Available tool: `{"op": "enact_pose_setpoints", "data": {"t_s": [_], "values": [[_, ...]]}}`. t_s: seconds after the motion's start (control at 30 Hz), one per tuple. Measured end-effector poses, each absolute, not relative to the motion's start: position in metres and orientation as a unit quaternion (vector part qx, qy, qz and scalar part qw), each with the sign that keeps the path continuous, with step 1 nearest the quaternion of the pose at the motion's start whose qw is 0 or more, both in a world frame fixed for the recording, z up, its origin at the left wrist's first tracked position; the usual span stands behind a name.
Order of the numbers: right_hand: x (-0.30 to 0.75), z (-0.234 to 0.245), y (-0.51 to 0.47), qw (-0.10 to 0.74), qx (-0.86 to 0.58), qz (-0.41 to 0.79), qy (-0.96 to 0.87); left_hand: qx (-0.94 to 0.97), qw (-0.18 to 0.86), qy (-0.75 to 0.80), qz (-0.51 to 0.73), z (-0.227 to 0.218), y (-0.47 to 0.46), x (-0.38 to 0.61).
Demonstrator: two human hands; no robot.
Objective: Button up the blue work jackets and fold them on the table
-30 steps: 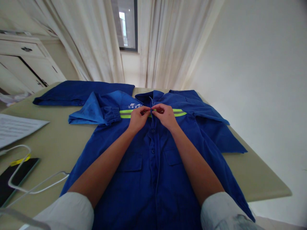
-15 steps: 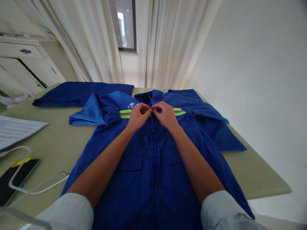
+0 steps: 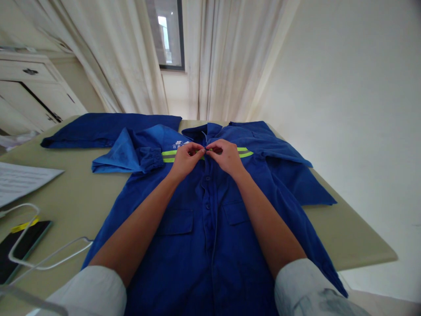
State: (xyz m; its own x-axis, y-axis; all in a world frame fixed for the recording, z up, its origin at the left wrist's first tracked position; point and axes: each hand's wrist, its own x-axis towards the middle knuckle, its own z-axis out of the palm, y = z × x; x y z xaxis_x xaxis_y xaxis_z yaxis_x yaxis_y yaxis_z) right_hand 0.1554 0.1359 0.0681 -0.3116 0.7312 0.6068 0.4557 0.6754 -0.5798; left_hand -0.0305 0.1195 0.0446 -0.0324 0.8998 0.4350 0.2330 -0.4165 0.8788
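Note:
A blue work jacket [image 3: 177,259] with a yellow-green reflective stripe across the chest lies spread, front up, with its collar at the far end. Over its front placket, level with the stripe, my left hand [image 3: 187,160] pinches the fabric between thumb and fingertips. My right hand [image 3: 225,156] pinches the placket right beside it, the fingertips of both almost meeting. Whatever small part sits between the fingertips is hidden. Below the hands, a button [image 3: 207,178] and another lower down show along the placket. One sleeve [image 3: 131,156] is folded inward on the left.
Folded dark blue cloth [image 3: 112,128] lies at the table's far left, and more blue fabric [image 3: 296,182] sits under the jacket's right side. Printed paper [image 3: 23,182], a phone [image 3: 23,245] and a white cable [image 3: 62,259] are on the left. A wall [image 3: 362,109] borders the right.
Both hands stay pinched at the same place on the placket, with only slight finger movement. The whole view has shifted a little.

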Motion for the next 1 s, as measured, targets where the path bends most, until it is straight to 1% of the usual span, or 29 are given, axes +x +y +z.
{"op": "enact_pose_setpoints", "data": {"t_s": [0.17,0.3,0.53,0.83,1.0], "values": [[0.1522,0.0661,0.1337,0.461,-0.375,0.116,-0.796,0.646,0.312,0.436,0.543,0.0465,0.1235,-0.0360],[0.1509,0.0643,0.1336,0.471,-0.363,0.112,-0.796,0.660,0.280,0.454,0.530,0.0456,0.1246,-0.0364],[0.1492,0.0602,0.1357,0.483,-0.363,0.154,-0.782,0.664,0.235,0.500,0.504,0.0450,0.1232,-0.0331],[0.1493,0.0634,0.1329,0.479,-0.390,0.185,-0.764,0.680,0.225,0.476,0.511,0.0463,0.1214,-0.0329],[0.1509,0.0634,0.1346,0.462,-0.385,0.185,-0.777,0.706,0.168,0.491,0.482,0.0502,0.1162,-0.0326]]}}
